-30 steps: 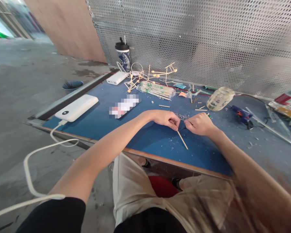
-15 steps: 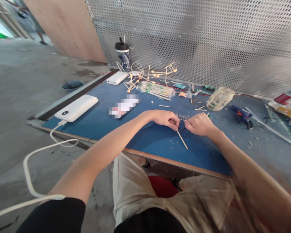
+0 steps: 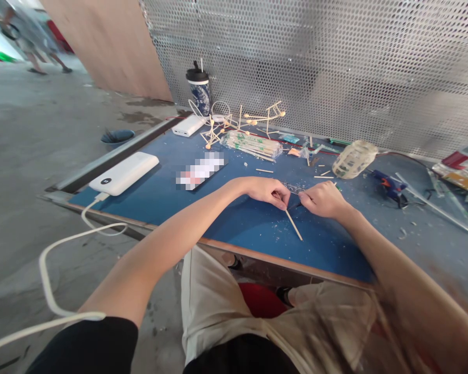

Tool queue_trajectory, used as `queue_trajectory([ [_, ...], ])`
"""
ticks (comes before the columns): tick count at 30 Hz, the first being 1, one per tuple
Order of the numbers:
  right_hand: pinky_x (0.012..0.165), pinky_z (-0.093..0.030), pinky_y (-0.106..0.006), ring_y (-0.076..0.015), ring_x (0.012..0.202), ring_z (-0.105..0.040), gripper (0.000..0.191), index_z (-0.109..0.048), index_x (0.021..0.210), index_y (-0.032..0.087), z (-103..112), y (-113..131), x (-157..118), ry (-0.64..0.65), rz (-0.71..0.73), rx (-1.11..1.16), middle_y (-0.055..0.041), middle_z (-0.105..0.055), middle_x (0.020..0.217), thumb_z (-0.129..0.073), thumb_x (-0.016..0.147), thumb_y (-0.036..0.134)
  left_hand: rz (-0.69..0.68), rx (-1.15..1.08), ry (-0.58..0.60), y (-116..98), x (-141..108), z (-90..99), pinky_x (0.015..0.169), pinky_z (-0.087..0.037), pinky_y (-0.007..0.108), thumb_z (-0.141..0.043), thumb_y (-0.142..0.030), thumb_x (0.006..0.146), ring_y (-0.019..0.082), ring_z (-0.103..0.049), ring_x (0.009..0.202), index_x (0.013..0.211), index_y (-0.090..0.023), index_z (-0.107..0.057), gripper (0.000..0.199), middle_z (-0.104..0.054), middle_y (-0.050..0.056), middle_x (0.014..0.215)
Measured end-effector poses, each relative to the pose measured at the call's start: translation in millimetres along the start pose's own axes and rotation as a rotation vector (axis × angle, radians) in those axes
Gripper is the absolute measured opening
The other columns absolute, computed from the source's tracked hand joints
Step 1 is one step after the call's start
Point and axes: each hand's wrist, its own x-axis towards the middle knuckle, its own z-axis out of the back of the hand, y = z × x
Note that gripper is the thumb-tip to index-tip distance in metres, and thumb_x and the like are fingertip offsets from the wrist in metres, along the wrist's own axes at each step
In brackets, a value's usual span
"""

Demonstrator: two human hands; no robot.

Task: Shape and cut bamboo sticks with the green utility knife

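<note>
White power bank at left of blue table, cable plugged in. Phone right of it, screen pixelated. My left hand pinches thin wooden stick, slanting from fingertips toward near edge. My right hand just beside, curled round green-ended tool; mostly hidden, cannot tell type. Glue gun farther right.

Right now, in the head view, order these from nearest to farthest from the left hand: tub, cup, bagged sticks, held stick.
1. Held stick: in the left hand
2. Bagged sticks: behind the hand
3. Cup: far back, left
4. Tub: floor, far left
</note>
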Motion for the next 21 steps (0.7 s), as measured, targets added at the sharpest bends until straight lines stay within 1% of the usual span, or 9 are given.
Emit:
queue_trajectory([
  [2, 0.067, -0.036, -0.035, -0.0228, 0.079, -0.069, 0.055, -0.072, 0.074, 0.023, 2.2, 1.6, -0.9, -0.023, 0.017, 0.011, -0.0106, -0.076, 0.085, -0.029, 0.106, 0.038, 0.002, -0.007, -0.006, 0.7, 0.2, -0.3, 0.079, -0.046, 0.032, -0.070, -0.044, 0.087, 0.017, -0.064, 0.085, 0.095, -0.020, -0.071, 0.026, -0.074, 0.005, 0.093],
  [4, 0.064, -0.028, -0.037, -0.0245, 0.077, -0.068, 0.058, -0.073, 0.072, 0.027, 3.8, 3.4, -1.7, -0.041, 0.031, 0.022, -0.0112, -0.078, 0.086, -0.026, 0.105, 0.037, 0.003, -0.012, -0.009, 0.9, 0.3, -0.3, 0.082, -0.047, 0.032, -0.070, -0.043, 0.087, 0.018, -0.065, 0.088, 0.096, -0.020, -0.071, 0.025, -0.075, 0.005, 0.096],
  [7, 0.063, -0.023, -0.039, -0.0258, 0.074, -0.067, 0.059, -0.074, 0.073, 0.029, 4.5, 5.1, -1.9, -0.053, 0.036, 0.030, -0.0114, -0.079, 0.086, -0.024, 0.104, 0.039, 0.005, -0.014, -0.008, 0.8, -0.1, -0.2, 0.083, -0.048, 0.033, -0.070, -0.042, 0.087, 0.018, -0.066, 0.089, 0.096, -0.020, -0.071, 0.024, -0.075, 0.006, 0.097],
  [10, 0.063, -0.023, -0.039, -0.0264, 0.073, -0.066, 0.061, -0.075, 0.074, 0.029, 4.2, 5.1, -1.6, -0.052, 0.035, 0.027, -0.0122, -0.079, 0.087, -0.023, 0.104, 0.040, 0.009, -0.014, -0.007, 0.5, -0.4, 0.0, 0.083, -0.048, 0.033, -0.070, -0.042, 0.087, 0.018, -0.066, 0.089, 0.096, -0.020, -0.071, 0.025, -0.075, 0.006, 0.098],
  [14, 0.064, -0.026, -0.039, -0.0261, 0.074, -0.067, 0.062, -0.075, 0.075, 0.029, 4.0, 4.6, -1.1, -0.039, 0.032, 0.012, -0.0126, -0.078, 0.087, -0.022, 0.104, 0.041, 0.012, -0.019, -0.003, 0.7, -0.2, 0.0, 0.083, -0.048, 0.033, -0.070, -0.043, 0.087, 0.018, -0.066, 0.089, 0.096, -0.020, -0.071, 0.025, -0.075, 0.006, 0.097],
  [17, 0.066, -0.033, -0.038, -0.0250, 0.078, -0.069, 0.062, -0.074, 0.074, 0.025, 3.4, 4.6, -0.5, -0.018, 0.025, -0.002, -0.0132, -0.078, 0.086, -0.023, 0.106, 0.040, 0.012, -0.022, -0.006, 0.9, 0.1, -0.1, 0.083, -0.048, 0.033, -0.070, -0.043, 0.087, 0.018, -0.066, 0.089, 0.096, -0.020, -0.071, 0.025, -0.075, 0.005, 0.097],
  [19, 0.071, -0.042, -0.036, -0.0228, 0.081, -0.069, 0.055, -0.073, 0.079, 0.020, 2.6, 4.5, -0.1, 0.005, 0.013, -0.010, -0.0112, -0.076, 0.086, -0.031, 0.107, 0.042, 0.010, -0.023, -0.008, 1.0, 0.2, 0.0, 0.083, -0.049, 0.033, -0.070, -0.043, 0.086, 0.018, -0.066, 0.089, 0.096, -0.020, -0.071, 0.026, -0.075, 0.006, 0.097],
  [21, 0.080, -0.051, -0.036, -0.0195, 0.086, -0.068, 0.040, -0.071, 0.094, 0.017, 1.9, 4.3, 0.2, 0.030, -0.001, -0.016, -0.0073, -0.074, 0.093, -0.046, 0.104, 0.046, 0.009, -0.022, -0.008, 1.2, 0.3, 0.1, 0.083, -0.049, 0.033, -0.071, -0.044, 0.086, 0.018, -0.066, 0.089, 0.095, -0.020, -0.071, 0.026, -0.075, 0.006, 0.096],
])
